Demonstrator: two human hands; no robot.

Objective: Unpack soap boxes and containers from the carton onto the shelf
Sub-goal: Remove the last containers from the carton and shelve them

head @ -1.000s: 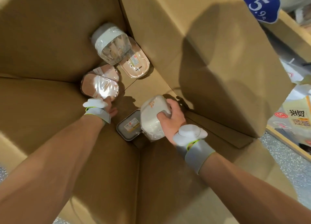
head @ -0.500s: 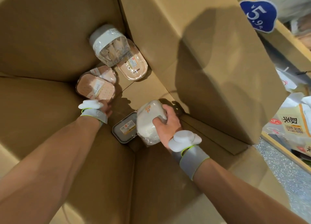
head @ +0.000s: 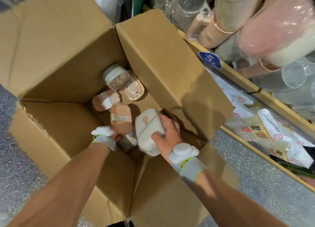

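As we look into the carton (head: 68,70), our right hand (head: 168,133) clamps a white soap box (head: 148,129) at frame centre; just left, our left hand (head: 116,136) grips the lower end of a pink soap box (head: 121,120).

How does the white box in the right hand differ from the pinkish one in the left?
The white soap box looks bulkier and cream-white; the pink soap box is flatter, pinkish-brown, with a ribbed top and label band. The right hand wraps the white one's side; the left hand grips the pink one's near end. Both are rounded, held inside the carton.
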